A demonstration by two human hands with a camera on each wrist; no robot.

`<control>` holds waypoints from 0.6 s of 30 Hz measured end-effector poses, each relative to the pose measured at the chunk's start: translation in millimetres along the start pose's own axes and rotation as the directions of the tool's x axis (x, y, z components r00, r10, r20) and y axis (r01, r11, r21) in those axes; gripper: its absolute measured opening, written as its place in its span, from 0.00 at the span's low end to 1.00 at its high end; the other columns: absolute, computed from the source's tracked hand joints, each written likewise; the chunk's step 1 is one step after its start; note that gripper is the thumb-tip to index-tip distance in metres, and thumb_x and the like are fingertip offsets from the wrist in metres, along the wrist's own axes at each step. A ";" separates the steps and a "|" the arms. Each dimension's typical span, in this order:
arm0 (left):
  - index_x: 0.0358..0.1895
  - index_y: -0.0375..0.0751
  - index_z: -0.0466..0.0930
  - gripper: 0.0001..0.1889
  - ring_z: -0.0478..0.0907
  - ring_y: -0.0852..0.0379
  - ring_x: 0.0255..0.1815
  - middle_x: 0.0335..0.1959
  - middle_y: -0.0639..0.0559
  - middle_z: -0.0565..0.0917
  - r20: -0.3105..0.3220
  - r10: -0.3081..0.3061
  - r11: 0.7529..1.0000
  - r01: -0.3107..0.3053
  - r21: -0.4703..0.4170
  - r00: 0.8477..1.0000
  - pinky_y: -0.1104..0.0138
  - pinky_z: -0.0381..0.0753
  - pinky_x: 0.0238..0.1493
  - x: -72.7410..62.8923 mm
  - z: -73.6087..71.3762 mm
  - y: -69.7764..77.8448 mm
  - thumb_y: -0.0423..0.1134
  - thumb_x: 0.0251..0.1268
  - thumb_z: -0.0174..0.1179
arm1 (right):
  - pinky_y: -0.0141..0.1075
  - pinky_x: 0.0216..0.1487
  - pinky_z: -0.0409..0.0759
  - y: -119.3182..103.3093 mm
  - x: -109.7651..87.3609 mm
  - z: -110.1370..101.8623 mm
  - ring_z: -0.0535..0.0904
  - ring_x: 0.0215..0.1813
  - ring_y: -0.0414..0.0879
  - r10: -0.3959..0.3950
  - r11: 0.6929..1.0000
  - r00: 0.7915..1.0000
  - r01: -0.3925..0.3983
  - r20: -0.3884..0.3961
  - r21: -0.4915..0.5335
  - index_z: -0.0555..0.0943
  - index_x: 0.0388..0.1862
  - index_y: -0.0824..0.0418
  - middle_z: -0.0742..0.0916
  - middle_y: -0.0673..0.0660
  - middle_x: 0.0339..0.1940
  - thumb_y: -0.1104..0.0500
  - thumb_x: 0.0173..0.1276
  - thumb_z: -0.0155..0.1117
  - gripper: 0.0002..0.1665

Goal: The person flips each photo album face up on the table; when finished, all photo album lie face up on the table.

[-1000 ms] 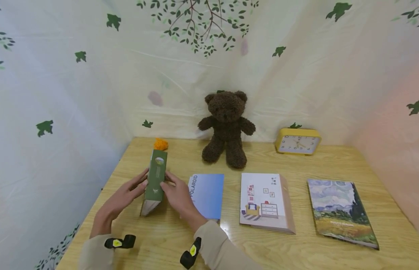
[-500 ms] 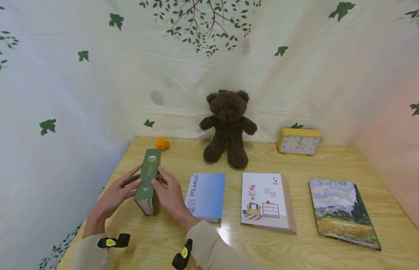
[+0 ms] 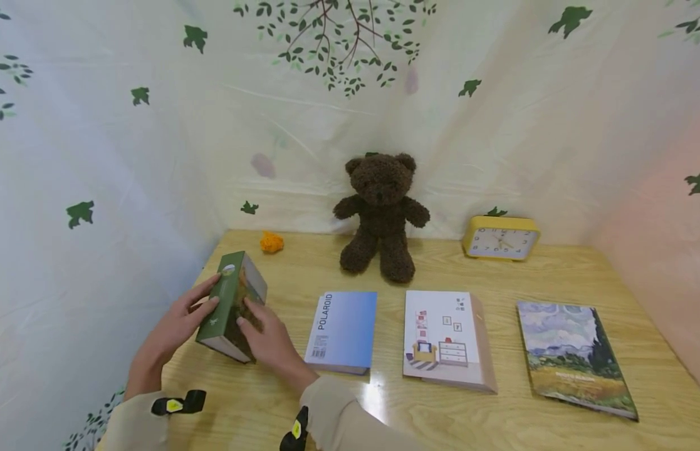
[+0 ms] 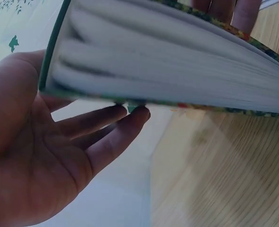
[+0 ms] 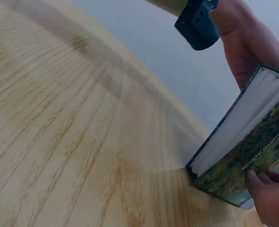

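A thick photo album (image 3: 230, 316) with a green spine leans to the left on its lower edge at the left side of the table. My left hand (image 3: 168, 332) holds it at the spine, its other fingers under the back cover in the left wrist view, where the white page edges of the album (image 4: 167, 61) show. With bent fingers and thumb, my right hand (image 3: 273, 346) presses the front cover. That painted cover of the album (image 5: 257, 163) reads "PHOTO ALBUM" in the right wrist view, its lower corner at the wood.
To the right lie a blue Polaroid album (image 3: 346, 332), a white album with a drawn room (image 3: 440, 338) and a landscape-cover photo album (image 3: 572, 357). A brown teddy bear (image 3: 380, 213), yellow clock (image 3: 501, 239) and small orange object (image 3: 271, 242) stand along the back of the table (image 3: 451, 426).
Both hands have moved left with the green album. It has turned and tipped from spine-up toward its back cover, so the painted front cover now shows.
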State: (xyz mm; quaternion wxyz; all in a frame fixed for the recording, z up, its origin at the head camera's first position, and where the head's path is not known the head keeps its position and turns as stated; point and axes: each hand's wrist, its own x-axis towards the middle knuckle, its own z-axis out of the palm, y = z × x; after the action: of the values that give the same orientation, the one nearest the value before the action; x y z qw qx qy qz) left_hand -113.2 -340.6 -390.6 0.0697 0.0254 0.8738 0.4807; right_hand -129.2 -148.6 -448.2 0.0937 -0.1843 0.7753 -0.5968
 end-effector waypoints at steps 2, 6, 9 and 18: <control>0.78 0.51 0.44 0.33 0.59 0.25 0.67 0.74 0.29 0.50 -0.014 -0.008 1.000 0.008 0.028 1.000 0.57 0.80 0.45 -0.2 -2.2 0.8 0.52 0.76 0.44 | 0.42 0.70 0.66 1.5 0.8 2.4 0.66 0.71 0.45 0.002 1.000 1.000 -0.001 0.023 -0.027 0.65 0.72 0.45 0.73 0.48 0.69 0.44 0.74 0.51 0.30; 0.77 0.48 0.50 0.33 0.60 0.26 0.67 0.74 0.30 0.50 -0.059 -0.005 0.992 0.013 0.126 0.998 0.45 0.77 0.50 -0.9 -5.4 2.3 0.54 0.74 0.46 | 0.45 0.69 0.67 5.2 1.2 3.4 0.65 0.72 0.49 0.044 0.996 0.996 -0.038 0.072 -0.075 0.63 0.74 0.46 0.70 0.53 0.72 0.43 0.73 0.53 0.33; 0.75 0.45 0.54 0.33 0.60 0.24 0.66 0.73 0.30 0.52 -0.089 -0.003 0.978 0.022 0.205 0.996 0.38 0.73 0.51 -2.5 -9.5 2.5 0.55 0.73 0.47 | 0.48 0.68 0.68 10.7 0.3 4.3 0.63 0.73 0.54 0.108 0.988 0.988 -0.094 0.113 -0.119 0.60 0.75 0.45 0.66 0.58 0.74 0.40 0.72 0.53 0.35; 0.73 0.35 0.57 0.33 0.69 0.27 0.60 0.66 0.26 0.63 -0.030 -0.070 0.964 0.075 0.256 0.997 0.45 0.78 0.50 -3.3 -23.3 -10.7 0.53 0.75 0.46 | 0.53 0.68 0.66 22.5 -1.2 16.3 0.53 0.77 0.55 0.177 0.979 0.979 -0.165 0.103 -0.121 0.56 0.76 0.43 0.52 0.57 0.79 0.35 0.69 0.53 0.40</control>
State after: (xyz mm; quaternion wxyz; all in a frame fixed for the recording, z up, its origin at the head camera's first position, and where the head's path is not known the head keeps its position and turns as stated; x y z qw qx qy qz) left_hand -113.0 -366.1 -387.0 0.0744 -0.0026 0.9296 0.3609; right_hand -126.1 -157.7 -474.3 0.1782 -0.1553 0.8138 -0.5310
